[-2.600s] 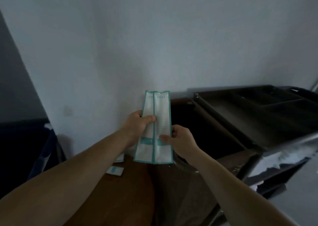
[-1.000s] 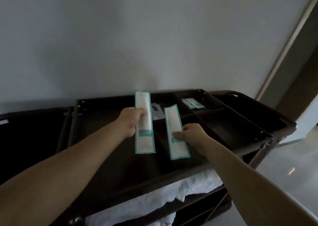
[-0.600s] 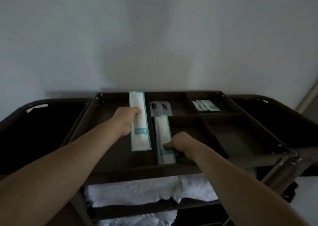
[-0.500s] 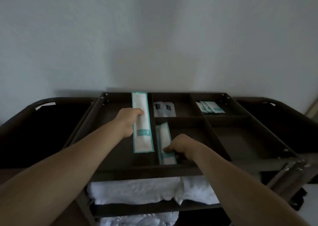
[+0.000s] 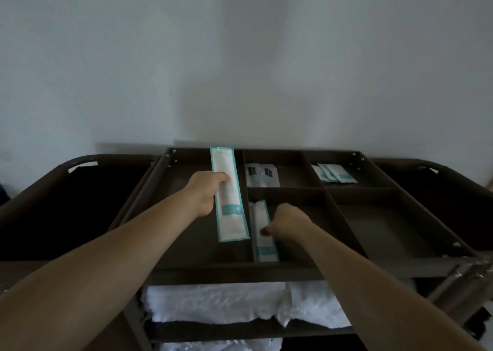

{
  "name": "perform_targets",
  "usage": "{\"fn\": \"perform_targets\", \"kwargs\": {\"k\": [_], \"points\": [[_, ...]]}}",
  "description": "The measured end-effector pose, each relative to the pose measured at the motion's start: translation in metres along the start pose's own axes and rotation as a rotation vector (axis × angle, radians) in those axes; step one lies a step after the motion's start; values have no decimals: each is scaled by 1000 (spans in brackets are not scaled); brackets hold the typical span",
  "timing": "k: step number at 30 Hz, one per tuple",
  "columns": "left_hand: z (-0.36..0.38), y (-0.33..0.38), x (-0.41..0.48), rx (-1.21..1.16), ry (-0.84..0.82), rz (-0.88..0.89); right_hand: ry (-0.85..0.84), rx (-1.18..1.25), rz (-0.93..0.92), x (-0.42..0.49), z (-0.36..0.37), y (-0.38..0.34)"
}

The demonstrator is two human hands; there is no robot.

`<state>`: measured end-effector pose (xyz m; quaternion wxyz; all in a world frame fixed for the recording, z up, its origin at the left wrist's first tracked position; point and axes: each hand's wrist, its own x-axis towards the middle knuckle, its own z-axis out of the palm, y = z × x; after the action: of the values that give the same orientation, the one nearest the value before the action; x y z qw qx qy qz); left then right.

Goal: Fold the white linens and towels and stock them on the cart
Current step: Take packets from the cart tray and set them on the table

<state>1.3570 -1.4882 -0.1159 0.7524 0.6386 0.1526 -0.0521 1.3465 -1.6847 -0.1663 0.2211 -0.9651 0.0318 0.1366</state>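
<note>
A dark cart (image 5: 240,272) stands against the wall, its top tray split into compartments. My left hand (image 5: 205,194) grips a long white packet with teal edges (image 5: 229,198) above the tray's left compartment. My right hand (image 5: 286,221) pinches a second long teal-edged packet (image 5: 262,240), which lies low inside the front middle compartment against the divider. Folded white towels (image 5: 218,301) fill the shelf under the tray, with more white linen (image 5: 218,346) on the shelf below.
Small sachets with dark labels (image 5: 262,174) lie in the back middle compartment, teal-marked sachets (image 5: 334,173) in the back right one. The front right compartment (image 5: 386,230) holds nothing. Dark bag frames (image 5: 66,190) flank the tray. A plain wall rises behind.
I have turned to face the cart. The two packets, held together before, are split between my hands; my right hand has lowered its packet into the front middle compartment.
</note>
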Motion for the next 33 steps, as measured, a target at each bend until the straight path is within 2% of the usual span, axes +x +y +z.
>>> {"fn": "perform_targets", "kwargs": {"k": [3,5,8,16,19,23,28,33], "points": [[12,-1,2,-30,-6,2,178,367,-156,-6,-19,-14],[20,-1,2,-56,-4,0,210,543,-219,-13,-29,-24],[31,-3,4,-24,-37,-15,146,623,-241,-23,-36,-27],[58,-12,6,13,-190,-29,32,794,-156,-33,-45,-7],[64,-12,7,111,-171,49,57,777,-125,-36,-50,2],[49,-7,15,262,-54,195,96,625,-29,-34,-48,27],[18,-9,27,280,36,155,-112,426,75,-24,-31,50],[9,-16,26,294,19,147,-150,342,109,-8,-14,53]]}}
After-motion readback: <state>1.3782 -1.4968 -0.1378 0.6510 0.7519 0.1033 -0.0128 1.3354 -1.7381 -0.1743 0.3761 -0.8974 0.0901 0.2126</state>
